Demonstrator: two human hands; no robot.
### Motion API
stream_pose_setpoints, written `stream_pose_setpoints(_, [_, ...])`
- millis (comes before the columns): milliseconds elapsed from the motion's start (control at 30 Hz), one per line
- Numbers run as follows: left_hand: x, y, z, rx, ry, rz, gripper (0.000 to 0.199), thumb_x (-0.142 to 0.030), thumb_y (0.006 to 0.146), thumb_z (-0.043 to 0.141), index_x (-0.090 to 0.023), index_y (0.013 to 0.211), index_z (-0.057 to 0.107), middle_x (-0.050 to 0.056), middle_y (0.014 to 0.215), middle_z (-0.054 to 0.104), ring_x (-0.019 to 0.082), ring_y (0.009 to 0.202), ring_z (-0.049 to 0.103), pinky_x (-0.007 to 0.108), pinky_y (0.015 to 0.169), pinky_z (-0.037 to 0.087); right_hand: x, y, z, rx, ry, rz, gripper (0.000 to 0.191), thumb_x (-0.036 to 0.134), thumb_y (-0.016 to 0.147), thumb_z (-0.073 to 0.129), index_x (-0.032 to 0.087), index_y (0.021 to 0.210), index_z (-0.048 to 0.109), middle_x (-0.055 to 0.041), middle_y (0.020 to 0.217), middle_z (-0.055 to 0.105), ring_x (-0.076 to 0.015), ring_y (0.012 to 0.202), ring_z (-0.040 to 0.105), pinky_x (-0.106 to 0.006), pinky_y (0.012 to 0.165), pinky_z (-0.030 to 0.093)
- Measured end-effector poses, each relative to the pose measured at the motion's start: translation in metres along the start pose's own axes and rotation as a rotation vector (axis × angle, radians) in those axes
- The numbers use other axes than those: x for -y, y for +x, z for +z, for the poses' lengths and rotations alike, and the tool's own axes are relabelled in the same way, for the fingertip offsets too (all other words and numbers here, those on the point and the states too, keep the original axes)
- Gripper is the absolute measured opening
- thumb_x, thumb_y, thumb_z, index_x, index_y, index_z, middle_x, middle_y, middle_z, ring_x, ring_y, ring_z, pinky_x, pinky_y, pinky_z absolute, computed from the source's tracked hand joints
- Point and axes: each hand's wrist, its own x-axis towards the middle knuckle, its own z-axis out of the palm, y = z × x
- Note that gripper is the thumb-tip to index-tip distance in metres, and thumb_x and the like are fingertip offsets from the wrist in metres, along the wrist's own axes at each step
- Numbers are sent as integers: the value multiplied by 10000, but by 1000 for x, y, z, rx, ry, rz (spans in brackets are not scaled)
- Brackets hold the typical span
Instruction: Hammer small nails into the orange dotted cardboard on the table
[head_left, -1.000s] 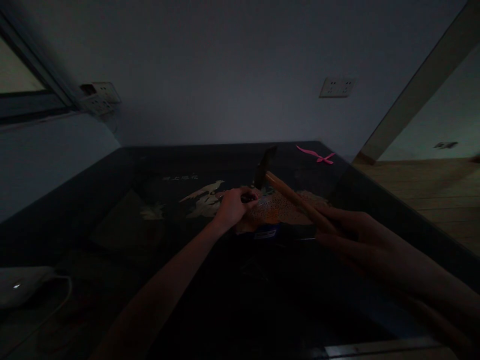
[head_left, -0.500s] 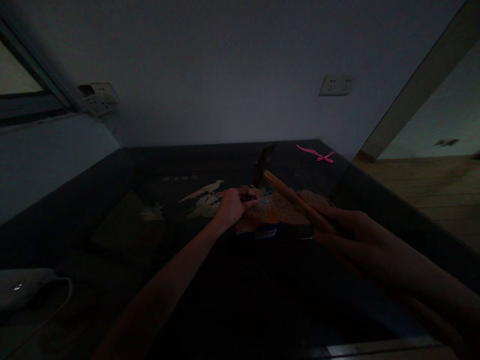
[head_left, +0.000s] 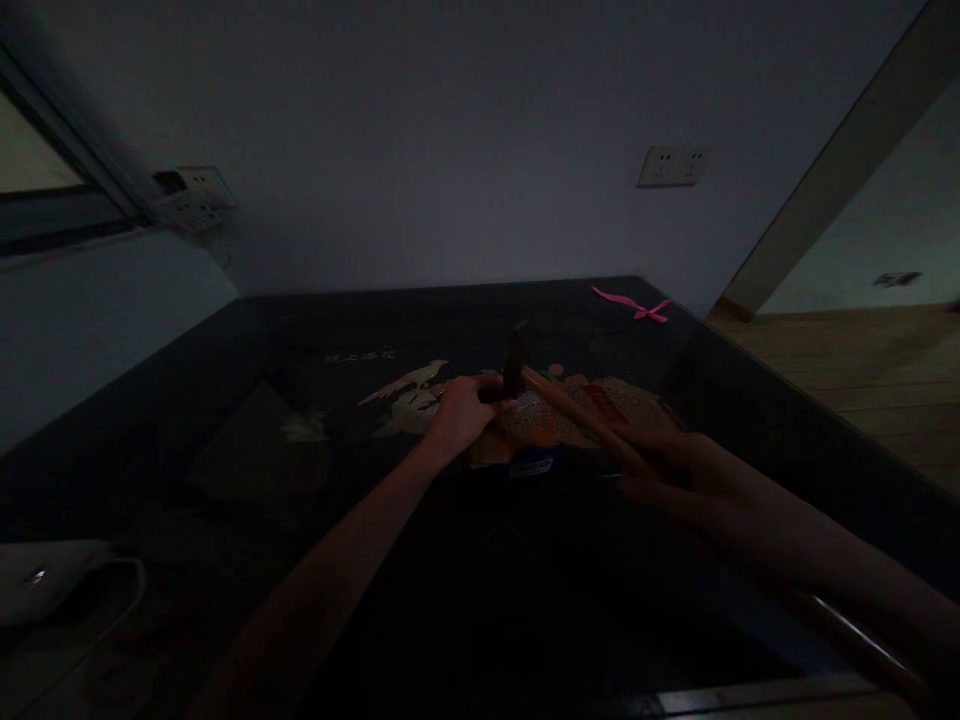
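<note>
My right hand (head_left: 675,465) is wrapped round the wooden handle of a hammer (head_left: 570,408), which slants up to the left. The dark hammer head (head_left: 514,362) is low, right beside the fingers of my left hand (head_left: 463,412). Those fingers are pinched together over the left end of a spotted, orange-brown packet (head_left: 540,425); what they hold is too dark and small to make out. A blue patch with pale print shows at the packet's front edge. The packet lies on a dark, glossy table (head_left: 465,560) with a bird and flower picture.
A pink ribbon (head_left: 651,312) lies near the table's back right corner. White sockets (head_left: 673,166) are on the wall behind, with more sockets (head_left: 196,198) at the left. A white device (head_left: 52,580) with a cable sits at the lower left.
The hammer head has come down to the fingers of my left hand, and my right hand has lowered slightly. More of the packet, with red marks, shows behind the handle. My left hand has hardly moved.
</note>
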Motion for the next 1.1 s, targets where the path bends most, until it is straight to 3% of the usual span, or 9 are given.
stream_pose_setpoints(233, [2, 0, 1, -23, -43, 88, 59, -160, 742, 659, -192, 790, 667, 20, 832, 720, 169, 796, 669, 285, 760, 500, -2, -4, 0, -36, 14, 39, 499, 417, 816, 574, 194, 1259, 626, -6, 668, 654, -148, 477, 561, -237, 387, 451])
stream_pose_setpoints(400, [4, 1, 2, -57, -77, 67, 251, -119, 684, 709, -206, 891, 597, -10, 813, 702, 154, 781, 666, 262, 722, 500, -3, 2, 2, -33, -26, -1, 397, 346, 801, 595, 200, 1156, 693, -38, 891, 724, -224, 751, 666, -307, 639, 554])
stream_pose_setpoints(600, [5, 2, 4, -15, -185, 68, 224, -95, 693, 684, -201, 852, 566, -14, 787, 685, 142, 772, 663, 269, 750, 499, 1, -1, 1, 13, 32, 24, 459, 388, 835, 558, 207, 1249, 634, -38, 856, 718, -221, 709, 675, -293, 567, 552])
stream_pose_setpoints(800, [1, 0, 1, -13, -124, 60, 235, -66, 680, 677, -204, 845, 583, -6, 855, 697, 150, 823, 661, 277, 776, 495, -3, 1, 4, -75, -54, -27, 435, 360, 773, 604, 205, 1170, 692, -60, 1007, 729, -264, 873, 675, -330, 715, 563])
stream_pose_setpoints(967, [-1, 0, 2, -29, -104, 49, 215, -79, 681, 684, -209, 813, 574, -13, 811, 691, 154, 799, 664, 276, 761, 496, -4, -1, 2, -8, -2, 41, 469, 413, 825, 570, 202, 1238, 639, -37, 826, 717, -207, 657, 650, -281, 519, 520])
stream_pose_setpoints(1100, [-3, -1, 1, -21, -93, 61, 210, -80, 685, 687, -205, 811, 575, -9, 811, 694, 158, 797, 667, 269, 748, 498, -6, 1, 6, -27, 36, 46, 473, 401, 813, 589, 189, 1232, 639, -53, 941, 717, -241, 791, 667, -323, 658, 552])
